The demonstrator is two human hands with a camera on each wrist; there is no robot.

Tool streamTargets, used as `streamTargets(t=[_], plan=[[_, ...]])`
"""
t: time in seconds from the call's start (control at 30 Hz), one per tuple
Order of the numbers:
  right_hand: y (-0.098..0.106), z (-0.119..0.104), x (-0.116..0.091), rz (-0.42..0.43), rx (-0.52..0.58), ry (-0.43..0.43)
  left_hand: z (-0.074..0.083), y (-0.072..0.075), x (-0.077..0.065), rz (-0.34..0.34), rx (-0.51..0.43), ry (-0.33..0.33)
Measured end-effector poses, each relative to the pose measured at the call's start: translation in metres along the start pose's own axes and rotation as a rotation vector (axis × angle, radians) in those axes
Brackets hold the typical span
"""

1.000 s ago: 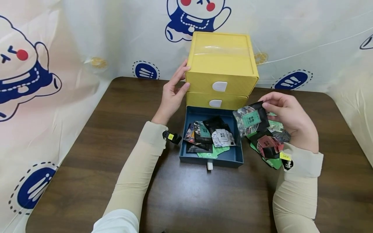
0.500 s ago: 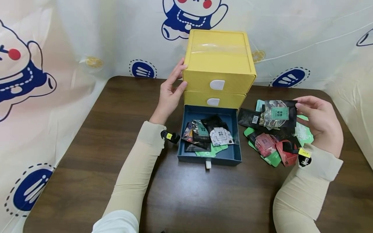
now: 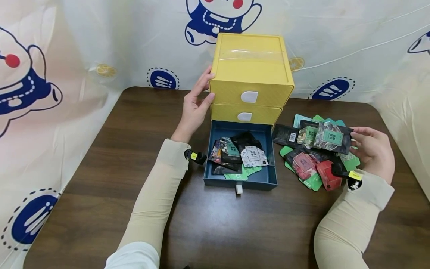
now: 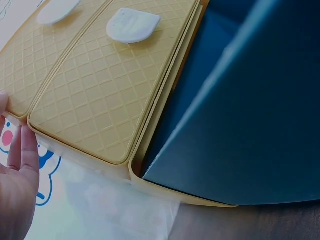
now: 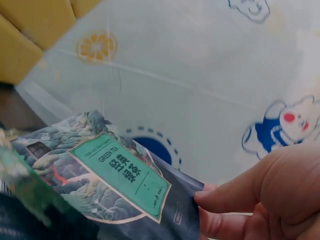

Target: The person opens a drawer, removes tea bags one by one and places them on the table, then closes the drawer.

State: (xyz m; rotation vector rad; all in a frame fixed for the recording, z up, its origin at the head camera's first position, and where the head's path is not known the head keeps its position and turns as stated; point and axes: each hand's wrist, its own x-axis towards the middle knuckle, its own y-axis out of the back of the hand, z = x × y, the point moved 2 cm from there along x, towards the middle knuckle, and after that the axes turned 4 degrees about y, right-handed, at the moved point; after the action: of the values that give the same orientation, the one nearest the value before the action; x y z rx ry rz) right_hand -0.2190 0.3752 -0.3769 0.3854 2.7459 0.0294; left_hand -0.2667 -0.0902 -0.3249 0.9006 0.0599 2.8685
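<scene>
Sachet [image 5: 120, 172], black with a green label reading GREEN TEA, is pinched at its right edge between the thumb and fingers of the right hand [image 3: 374, 151]. It is held over a loose pile; whether it touches cannot be told. Just left of the pinch, it overlaps a second green-label sachet [image 3: 307, 133], then comes a black sachet [image 3: 284, 135] with a barcode. Nearer the body from the grip lie a red sachet [image 3: 328, 175], a pink-label sachet [image 3: 304, 165] and green packets [image 3: 314, 183].

Farther left of the grip, a blue drawer [image 3: 218, 182] stands pulled out with more sachets [image 3: 252, 155] inside. Above it, two yellow drawers sit closed in the box [image 3: 252, 69]. Farthest left, the left hand [image 3: 196, 108] touches the box's side, fingers extended, thumb by the front edge.
</scene>
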Motion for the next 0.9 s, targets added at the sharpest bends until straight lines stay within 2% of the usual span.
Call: streamTargets(t=[0.27, 0.5, 0.73, 0.9], plan=[[0.006, 0.011, 0.004, 0.064, -0.017, -0.063, 0.004, 0.0, 0.0, -0.01, 0.028, 0.009], [0.004, 0.014, 0.004, 0.09, -0.052, -0.054, 0.01, 0.0, -0.004, -0.024, 0.083, 0.019], [-0.001, 0.015, 0.004, 0.091, -0.083, -0.034, 0.021, 0.002, -0.009, -0.053, 0.122, 0.065], [-0.001, 0.011, 0.002, 0.103, -0.121, -0.023, 0.026, 0.002, -0.007, -0.034, 0.148, 0.079]])
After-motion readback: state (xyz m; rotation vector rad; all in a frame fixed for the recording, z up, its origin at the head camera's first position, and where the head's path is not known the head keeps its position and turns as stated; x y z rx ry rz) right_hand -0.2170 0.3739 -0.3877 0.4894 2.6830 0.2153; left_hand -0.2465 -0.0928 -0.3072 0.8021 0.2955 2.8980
